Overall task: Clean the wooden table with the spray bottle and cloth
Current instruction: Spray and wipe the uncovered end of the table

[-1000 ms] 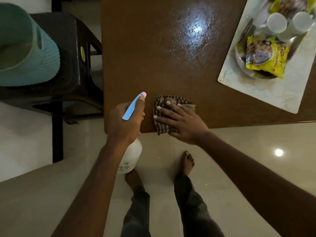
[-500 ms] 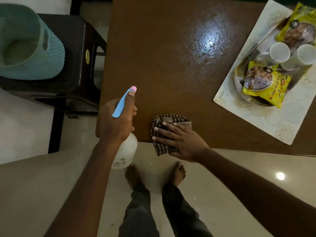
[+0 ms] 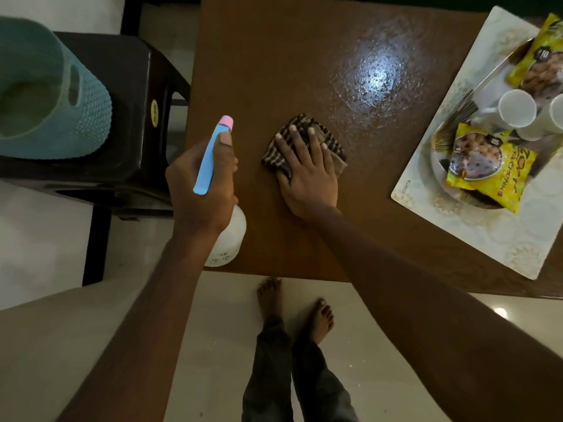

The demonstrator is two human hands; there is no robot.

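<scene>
Over the table [image 3: 274, 71] edge, left hand [image 3: 202, 190] grips the spray bottle [image 3: 227, 236], fingers curled round its neck, thumb along the blue trigger. Right hand [image 3: 307, 175] presses flat on the cloth [image 3: 300, 123] mid-table, fingers spread. Wet glare beyond the cloth. Tray [image 3: 475, 226] at right; basket [image 3: 51, 95] on stool [image 3: 128, 117] at left; pale floor.

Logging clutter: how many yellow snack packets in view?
2. Near packet on the tray by the cups; far packet behind them, cropped at right edge. Others may be off-frame.

A teal basket [image 3: 45, 95] sits on a dark stool [image 3: 122, 117].
</scene>
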